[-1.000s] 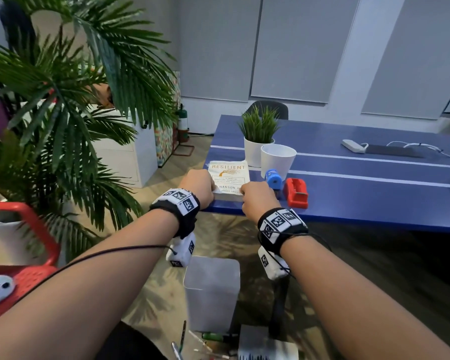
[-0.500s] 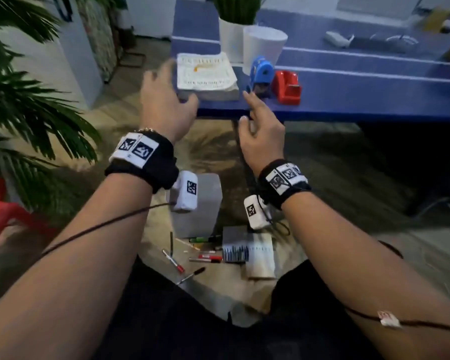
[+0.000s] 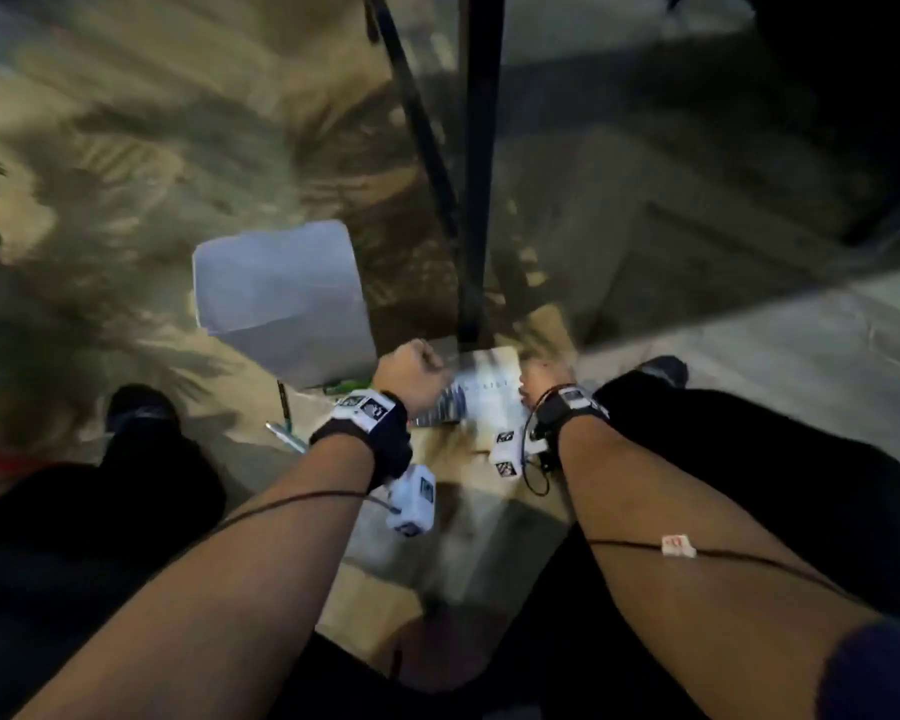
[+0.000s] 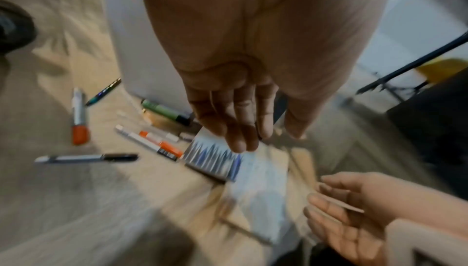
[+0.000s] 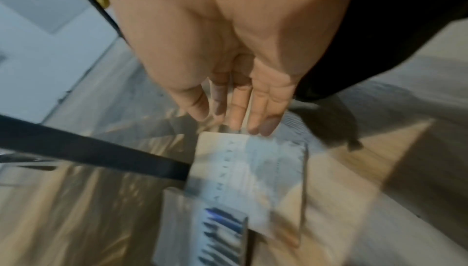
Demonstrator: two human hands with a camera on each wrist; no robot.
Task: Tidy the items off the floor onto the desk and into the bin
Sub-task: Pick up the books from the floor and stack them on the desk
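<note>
A pale book with a dark striped band lies on the floor by the desk leg; the views are blurred. My left hand reaches down over its left end, and in the left wrist view its straight fingers hover at the striped edge of the book. My right hand is at the opposite end, where its straight fingers meet the edge of the book. Neither hand grips anything. Several pens and markers lie scattered left of the book.
A white bin stands on the floor just left of the book, with a green marker against its base. The black desk leg rises right behind the book. My shoes and dark trouser legs flank the spot.
My hands left the book on the blue desk and dropped to the floor. The view swung down from the desk top to the book and pens below.
</note>
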